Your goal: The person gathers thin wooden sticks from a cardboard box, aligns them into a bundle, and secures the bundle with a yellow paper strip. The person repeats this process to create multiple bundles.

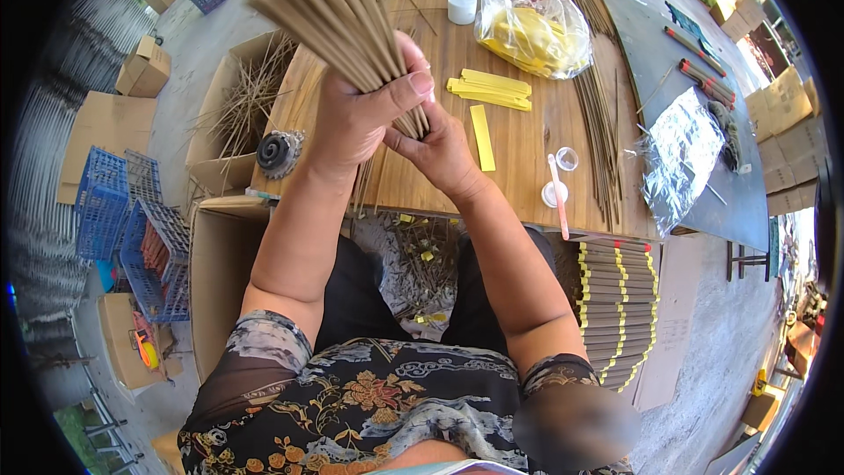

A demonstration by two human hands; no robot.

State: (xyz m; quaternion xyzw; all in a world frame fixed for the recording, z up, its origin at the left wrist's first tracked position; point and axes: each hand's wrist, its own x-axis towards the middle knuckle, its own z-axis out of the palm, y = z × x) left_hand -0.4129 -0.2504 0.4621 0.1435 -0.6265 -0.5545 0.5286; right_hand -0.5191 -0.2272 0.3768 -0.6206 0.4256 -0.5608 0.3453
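A thick bundle of thin brown incense sticks (330,13) fans up and to the left over the wooden table (519,185). My left hand (360,110) is wrapped around its lower part, thumb across the front. My right hand (440,149) pinches the bundle's bottom end just below the left hand. Several yellow paper strips (490,90) lie on the table right of my hands, one single strip (482,136) closest.
A clear bag of yellow strips (532,31), a white tub (462,4), small round lids (563,171), a pink stick and loose sticks (602,132) are on the table. Cardboard boxes stand left, wrapped stick bundles (620,308) stacked right, blue crates (132,229) on the floor.
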